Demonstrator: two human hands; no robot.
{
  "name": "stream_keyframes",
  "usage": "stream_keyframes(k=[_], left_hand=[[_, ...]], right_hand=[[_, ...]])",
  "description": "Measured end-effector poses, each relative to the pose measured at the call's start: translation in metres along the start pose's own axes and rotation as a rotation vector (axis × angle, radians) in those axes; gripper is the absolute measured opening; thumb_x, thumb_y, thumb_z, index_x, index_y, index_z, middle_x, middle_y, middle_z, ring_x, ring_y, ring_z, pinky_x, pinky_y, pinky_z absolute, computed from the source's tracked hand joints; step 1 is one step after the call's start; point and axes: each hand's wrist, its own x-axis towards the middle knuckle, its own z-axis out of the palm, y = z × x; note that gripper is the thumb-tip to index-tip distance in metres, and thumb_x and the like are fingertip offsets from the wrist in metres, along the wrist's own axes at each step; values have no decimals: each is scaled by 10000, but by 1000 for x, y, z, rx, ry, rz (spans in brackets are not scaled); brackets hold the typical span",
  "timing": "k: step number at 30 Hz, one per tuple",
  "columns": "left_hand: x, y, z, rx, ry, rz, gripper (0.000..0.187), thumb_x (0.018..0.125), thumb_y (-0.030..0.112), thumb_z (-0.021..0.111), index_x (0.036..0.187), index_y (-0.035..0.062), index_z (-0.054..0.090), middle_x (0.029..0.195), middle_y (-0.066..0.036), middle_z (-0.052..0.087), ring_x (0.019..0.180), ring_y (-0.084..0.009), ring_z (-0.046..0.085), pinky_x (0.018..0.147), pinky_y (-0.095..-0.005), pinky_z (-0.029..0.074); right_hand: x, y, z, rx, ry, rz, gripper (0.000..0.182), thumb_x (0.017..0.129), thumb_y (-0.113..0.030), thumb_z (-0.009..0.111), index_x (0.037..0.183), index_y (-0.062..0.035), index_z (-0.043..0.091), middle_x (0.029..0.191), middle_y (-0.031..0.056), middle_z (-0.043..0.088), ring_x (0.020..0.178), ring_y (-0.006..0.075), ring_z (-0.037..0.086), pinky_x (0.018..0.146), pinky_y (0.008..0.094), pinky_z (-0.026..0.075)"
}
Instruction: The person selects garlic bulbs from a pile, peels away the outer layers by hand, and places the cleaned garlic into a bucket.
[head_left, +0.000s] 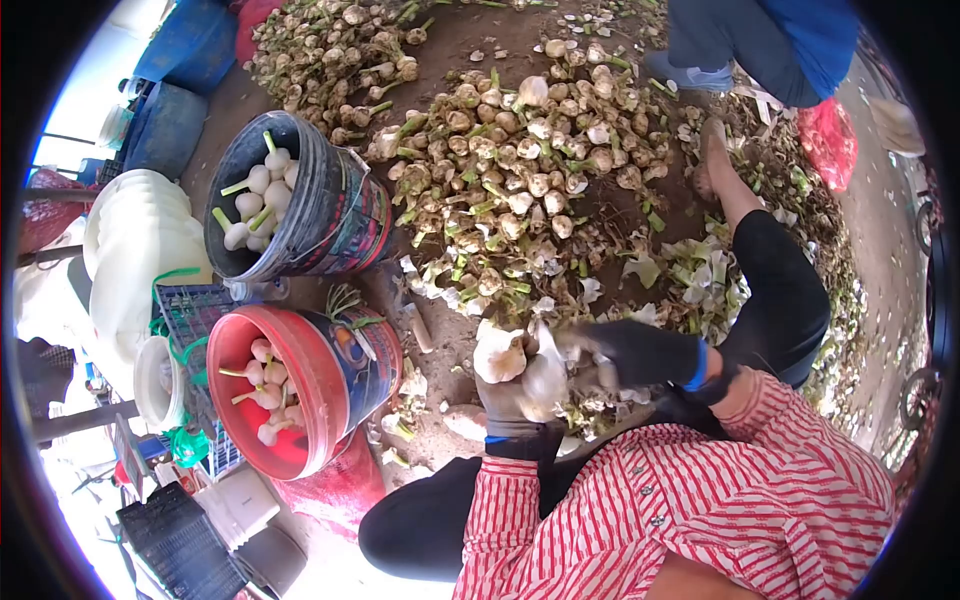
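My left hand (pixel 507 402), in a grey glove with a dark cuff, is closed around a garlic bulb (pixel 499 354) in front of my lap. Just right of the bulb is a pale, blurred shape (pixel 545 372) that looks like loose garlic skin. My right hand (pixel 640 350), in a black glove with a blue band at the wrist, reaches in from the right, close beside the bulb. Its fingers are smeared by motion. Beyond both hands lies a large heap of untrimmed garlic (pixel 520 150) with dirty skins and green stems.
On the left, a black bucket (pixel 225 255) and a red bucket (pixel 225 335) lean over, each with cleaned garlic inside. Peeled skins (pixel 700 275) lie right of the heap. Another person's shoe (pixel 690 75) is at the back right. A plastic crate (pixel 195 300) stands behind the buckets.
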Motion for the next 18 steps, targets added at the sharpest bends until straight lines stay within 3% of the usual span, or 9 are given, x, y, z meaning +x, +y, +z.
stream_keyframes(k=[1,3,6,7,8,9,12,15,18], left_hand=[[-1,-2,8,-38,16,-83,481,814,433,496,1082,35,513,952,-92,596,903,-245,559,784,-361,469],[6,-12,10,326,-98,234,412,832,345,500,1081,16,507,951,-102,588,859,-231,579,754,-341,491],[0,-10,6,358,-84,166,346,837,332,481,1005,32,522,846,-85,567,730,-203,570,627,-302,491],[4,-3,-11,45,-24,65,358,828,367,479,974,44,529,824,-83,559,700,-198,558,590,-295,483],[15,13,-34,-110,-391,-207,419,861,436,378,1030,83,526,820,-82,574,732,-199,565,548,-293,447],[9,17,-8,-35,87,16,376,869,416,372,1020,110,530,838,-73,569,707,-206,550,508,-273,405],[7,59,28,202,145,193,394,877,421,389,1077,109,522,888,-70,579,762,-220,566,575,-295,470],[-21,120,95,-156,-268,396,511,884,450,422,1207,56,468,1083,-125,575,934,-233,579,677,-278,518],[-30,147,98,-94,-277,520,476,902,420,419,1169,35,498,1119,-140,572,1032,-247,548,866,-321,467]], right_hand=[[4,12,8,-523,256,-123,451,751,-218,673,1114,17,542,953,192,579,832,281,594,730,354,468],[20,19,15,-327,323,-102,398,742,-157,642,1092,9,547,937,202,574,822,311,591,692,368,478],[36,37,43,-286,386,-303,288,703,-250,701,869,-42,589,747,115,553,644,297,547,585,369,437],[23,27,52,-17,127,-121,244,712,-233,700,801,-47,570,720,107,551,640,292,555,580,360,433],[15,14,62,11,2,-176,248,714,-211,683,869,-48,578,718,109,563,661,286,571,601,354,446],[9,8,69,41,-120,-228,274,716,-189,666,937,-48,587,717,111,576,681,281,588,623,347,459],[5,52,55,326,-151,-13,415,706,-131,615,1109,-50,554,796,136,611,753,285,617,691,327,481],[3,89,29,-846,-394,288,493,644,-285,654,1091,-103,553,863,124,617,774,293,620,655,395,491],[33,117,28,-715,-208,236,299,652,-247,629,901,-81,615,780,135,620,741,294,618,603,406,484]])
